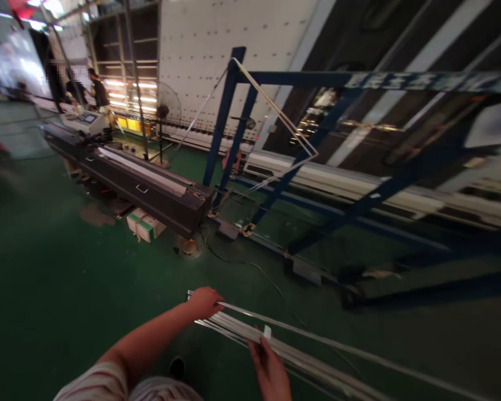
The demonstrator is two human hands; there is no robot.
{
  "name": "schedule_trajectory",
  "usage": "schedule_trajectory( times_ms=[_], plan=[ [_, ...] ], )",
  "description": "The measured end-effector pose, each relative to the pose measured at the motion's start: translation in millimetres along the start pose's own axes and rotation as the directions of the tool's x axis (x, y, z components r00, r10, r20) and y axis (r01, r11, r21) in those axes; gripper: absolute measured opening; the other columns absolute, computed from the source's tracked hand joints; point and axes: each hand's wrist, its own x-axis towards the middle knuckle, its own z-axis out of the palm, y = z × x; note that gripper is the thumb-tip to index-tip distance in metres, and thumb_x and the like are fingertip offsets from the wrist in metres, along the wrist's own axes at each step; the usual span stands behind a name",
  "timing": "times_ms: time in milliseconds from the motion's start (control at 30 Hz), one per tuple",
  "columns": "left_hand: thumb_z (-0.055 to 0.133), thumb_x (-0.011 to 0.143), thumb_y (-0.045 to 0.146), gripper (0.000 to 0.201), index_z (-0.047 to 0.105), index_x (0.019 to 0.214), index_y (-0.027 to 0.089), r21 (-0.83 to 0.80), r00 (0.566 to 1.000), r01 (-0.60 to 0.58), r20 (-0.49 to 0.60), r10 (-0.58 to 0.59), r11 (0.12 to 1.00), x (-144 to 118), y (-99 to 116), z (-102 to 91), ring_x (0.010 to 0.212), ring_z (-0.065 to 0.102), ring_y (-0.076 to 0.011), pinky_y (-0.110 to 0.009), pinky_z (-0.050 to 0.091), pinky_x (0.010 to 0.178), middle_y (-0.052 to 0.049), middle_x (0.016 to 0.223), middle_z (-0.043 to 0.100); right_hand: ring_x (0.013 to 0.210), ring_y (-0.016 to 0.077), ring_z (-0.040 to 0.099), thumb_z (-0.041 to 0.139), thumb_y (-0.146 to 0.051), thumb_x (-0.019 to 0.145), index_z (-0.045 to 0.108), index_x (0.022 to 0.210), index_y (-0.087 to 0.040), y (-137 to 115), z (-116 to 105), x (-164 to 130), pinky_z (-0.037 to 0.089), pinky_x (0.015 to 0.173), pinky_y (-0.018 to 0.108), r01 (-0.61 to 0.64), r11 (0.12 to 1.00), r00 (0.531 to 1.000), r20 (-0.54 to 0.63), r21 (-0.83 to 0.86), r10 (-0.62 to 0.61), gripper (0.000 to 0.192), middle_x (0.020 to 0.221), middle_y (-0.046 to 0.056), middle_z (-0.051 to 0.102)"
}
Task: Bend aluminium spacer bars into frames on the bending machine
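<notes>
A bundle of long, thin pale strips (317, 365) runs from the lower middle of the view out past the bottom right. Near the bundle's far-left end, my left hand (204, 303) is closed round the end of one strip (284, 324), which stands a little apart from the others. My right hand (269, 365) grips the bundle farther along, its fingers partly hidden by the strips. Just above the right fingers a small white tag (268, 332) sticks up. What material the strips are made of is not plain.
Ahead on the green floor (67, 278) stands a long dark machine (150, 192), with a white and green box (146, 224) beneath its edge. A blue metal frame (222, 128) rises to the right, with pale straps on it. A cable (259, 267) crosses the floor. People (98, 92) are far left.
</notes>
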Motion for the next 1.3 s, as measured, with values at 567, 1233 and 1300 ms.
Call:
schedule_trajectory(
  times_ms=[567,1233,1300],
  plan=[
    [0.040,0.100,0.041,0.048,0.055,0.142,0.021,0.186,0.996,-0.058,-0.050,0.068,0.981,158,113,104.6,0.110,0.055,-0.0288,-0.042,0.043,0.097,-0.013,0.119,0.065,0.076,0.0117,0.063,0.084,-0.021,0.061,0.053,0.088,-0.021,-88,-117,118,0.061,0.068,0.026,-0.002,0.994,0.996,-0.084,0.107,0.011,0.041,0.083,-0.003,0.067],
    [0.055,0.092,0.055,0.076,0.027,0.159,0.033,0.352,0.988,-0.058,-0.115,0.104,0.934,186,218,161.6,0.138,0.037,-0.0363,-0.065,0.015,0.119,-0.008,0.159,0.040,0.108,0.0257,0.049,0.049,-0.035,0.097,0.074,0.103,-0.017,-204,-234,156,0.038,0.100,0.039,0.508,-0.082,0.678,0.458,-0.857,-0.575,0.031,0.111,0.013,0.063],
    [0.058,0.093,0.043,0.071,0.028,0.157,0.039,0.362,0.985,-0.085,-0.107,0.132,0.928,185,222,164.7,0.138,0.039,-0.0348,-0.063,0.019,0.119,-0.004,0.160,0.038,0.107,0.0259,0.048,0.053,-0.035,0.096,0.075,0.093,-0.017,-205,-227,167,0.037,0.098,0.039,0.490,-0.155,0.727,0.501,-0.858,-0.469,0.029,0.108,0.012,0.064]
  ],
)
